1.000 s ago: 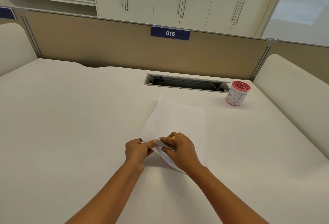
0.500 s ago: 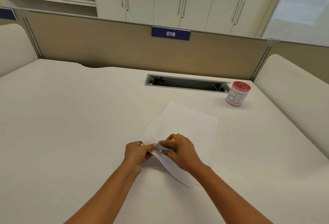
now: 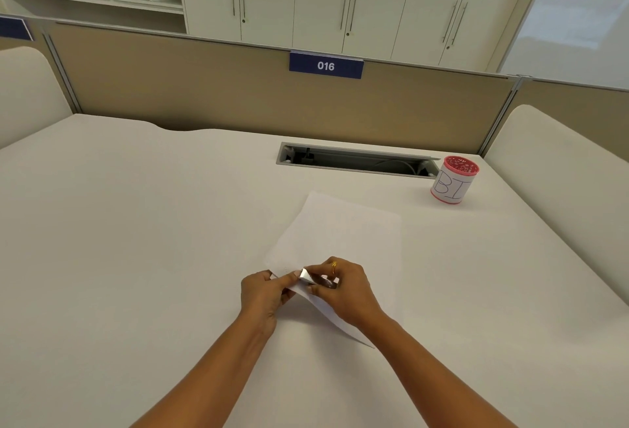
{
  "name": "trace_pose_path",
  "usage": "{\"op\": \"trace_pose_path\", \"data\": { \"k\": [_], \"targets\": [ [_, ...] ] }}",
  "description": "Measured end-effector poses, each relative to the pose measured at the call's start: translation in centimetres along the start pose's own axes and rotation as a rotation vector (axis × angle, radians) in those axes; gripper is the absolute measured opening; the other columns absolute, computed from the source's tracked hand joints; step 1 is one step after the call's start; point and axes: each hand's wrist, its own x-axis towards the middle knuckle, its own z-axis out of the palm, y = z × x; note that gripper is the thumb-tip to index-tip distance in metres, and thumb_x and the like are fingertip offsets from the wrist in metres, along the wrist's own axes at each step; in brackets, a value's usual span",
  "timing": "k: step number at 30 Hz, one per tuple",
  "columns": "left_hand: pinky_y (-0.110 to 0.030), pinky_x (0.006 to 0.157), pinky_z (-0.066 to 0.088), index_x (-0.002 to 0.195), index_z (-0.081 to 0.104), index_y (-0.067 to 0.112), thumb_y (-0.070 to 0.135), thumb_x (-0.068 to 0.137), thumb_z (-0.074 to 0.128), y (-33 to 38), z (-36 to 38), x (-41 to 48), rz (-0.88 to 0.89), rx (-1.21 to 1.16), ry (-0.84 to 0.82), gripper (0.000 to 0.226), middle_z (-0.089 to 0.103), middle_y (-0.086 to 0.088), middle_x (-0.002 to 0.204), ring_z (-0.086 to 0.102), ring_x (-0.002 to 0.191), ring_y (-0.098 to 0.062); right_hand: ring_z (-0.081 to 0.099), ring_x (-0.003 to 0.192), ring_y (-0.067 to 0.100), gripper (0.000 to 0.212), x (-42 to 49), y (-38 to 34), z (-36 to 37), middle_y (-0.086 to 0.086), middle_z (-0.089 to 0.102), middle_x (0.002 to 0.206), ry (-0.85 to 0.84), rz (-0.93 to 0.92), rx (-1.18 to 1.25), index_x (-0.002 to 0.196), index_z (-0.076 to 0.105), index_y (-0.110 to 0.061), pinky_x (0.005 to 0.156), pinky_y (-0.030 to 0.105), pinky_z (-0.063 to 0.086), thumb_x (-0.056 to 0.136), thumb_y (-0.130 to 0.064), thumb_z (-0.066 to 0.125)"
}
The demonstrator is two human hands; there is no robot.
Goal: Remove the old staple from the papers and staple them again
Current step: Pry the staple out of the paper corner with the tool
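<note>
Two hands meet at the near left corner of the papers (image 3: 340, 237), seen from the head camera. The left hand (image 3: 262, 295) pinches that corner between thumb and fingertips. The right hand (image 3: 343, 288) has its fingers curled round a small silver tool (image 3: 315, 279), whose tip touches the same corner, just beside the left thumb. Whether the tool is a stapler or a remover cannot be told, and the staple itself is too small to see.

The papers lie mid-desk (image 3: 136, 223), turned at a slant. Their far edge is flat on the surface, while the near edge is lifted and curls under the right hand. Bare desk spreads wide to the left and in front of the arms. To the right it runs to a rounded side panel. Beyond the papers is a cable slot (image 3: 354, 162), and near its right end stands a red-rimmed cup (image 3: 454, 180), well apart from the sheets. A partition (image 3: 204, 87) closes the far edge.

The sheets are plain white, with no print visible.
</note>
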Motion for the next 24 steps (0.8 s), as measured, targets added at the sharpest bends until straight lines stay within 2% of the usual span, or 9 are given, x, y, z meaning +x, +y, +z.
{"op": "trace_pose_path", "data": {
  "k": [5,7,10,13,17,20,22,24],
  "targets": [
    [-0.024,0.059,0.057,0.056,0.049,0.002,-0.002,0.072,0.073,-0.2,0.0,0.1,0.007,-0.002,0.016,0.030,0.061,-0.012,0.070,0.061,0.069,-0.023,0.054,0.085,0.008,0.028,0.0,-0.5,-0.4,-0.012,0.059,0.087,-0.006,-0.017,-0.054,0.110,0.069,-0.025,0.076,0.026,0.046,0.083,-0.025,0.066],
    [-0.023,0.057,0.057,0.056,0.050,0.003,-0.002,0.072,0.074,-0.4,0.0,0.2,0.008,-0.006,0.031,0.029,0.061,-0.011,0.070,0.062,0.073,-0.027,0.056,0.088,0.010,0.027,-0.1,-0.8,-0.5,-0.006,0.064,0.094,-0.018,-0.025,-0.111,0.111,0.068,-0.026,0.078,0.027,0.048,0.084,-0.027,0.064],
    [-0.031,0.068,0.056,0.058,0.053,0.003,-0.001,0.072,0.074,-0.7,0.1,0.3,0.014,0.013,0.056,0.025,0.063,-0.013,0.077,0.062,0.082,-0.032,0.058,0.099,0.013,0.029,-0.2,-1.4,-0.8,-0.003,0.065,0.105,-0.027,-0.043,-0.196,0.114,0.066,-0.026,0.081,0.025,0.048,0.087,-0.030,0.060],
    [-0.034,0.071,0.056,0.054,0.050,0.004,-0.001,0.071,0.075,-0.8,0.1,0.3,0.033,0.042,0.085,0.030,0.061,-0.014,0.075,0.060,0.080,-0.033,0.055,0.103,0.014,0.031,-0.2,-1.8,-1.0,-0.002,0.064,0.109,-0.048,-0.065,-0.298,0.119,0.063,-0.026,0.079,0.022,0.041,0.089,-0.029,0.057],
    [-0.027,0.061,0.055,0.056,0.053,0.004,0.002,0.071,0.076,-0.9,0.1,0.3,0.051,0.089,0.111,0.027,0.060,-0.010,0.069,0.060,0.076,-0.030,0.054,0.104,0.017,0.032,-0.3,-2.4,-1.1,0.001,0.063,0.108,-0.065,-0.090,-0.370,0.121,0.062,-0.024,0.082,0.028,0.044,0.090,-0.029,0.055],
    [-0.020,0.053,0.050,0.058,0.056,0.003,0.004,0.070,0.077,-0.8,0.1,0.3,0.078,0.130,0.119,0.025,0.061,-0.008,0.066,0.060,0.070,-0.027,0.055,0.102,0.018,0.031,-0.2,-2.5,-1.2,0.002,0.064,0.106,-0.064,-0.100,-0.385,0.119,0.063,-0.024,0.077,0.026,0.041,0.090,-0.029,0.054],
    [-0.019,0.051,0.049,0.059,0.057,0.004,0.004,0.070,0.077,-0.8,0.1,0.2,0.086,0.144,0.114,0.023,0.061,-0.007,0.065,0.060,0.068,-0.026,0.055,0.103,0.017,0.031,-0.2,-2.6,-1.2,0.002,0.064,0.107,-0.064,-0.106,-0.392,0.120,0.063,-0.024,0.075,0.024,0.040,0.091,-0.028,0.054],
    [-0.018,0.051,0.050,0.059,0.057,0.003,0.004,0.070,0.077,-0.8,0.1,0.2,0.080,0.145,0.108,0.023,0.062,-0.009,0.067,0.061,0.069,-0.026,0.055,0.101,0.020,0.031,-0.4,-2.8,-1.3,0.006,0.064,0.105,-0.064,-0.098,-0.377,0.115,0.066,-0.020,0.078,0.029,0.043,0.089,-0.032,0.054]
  ]
}}
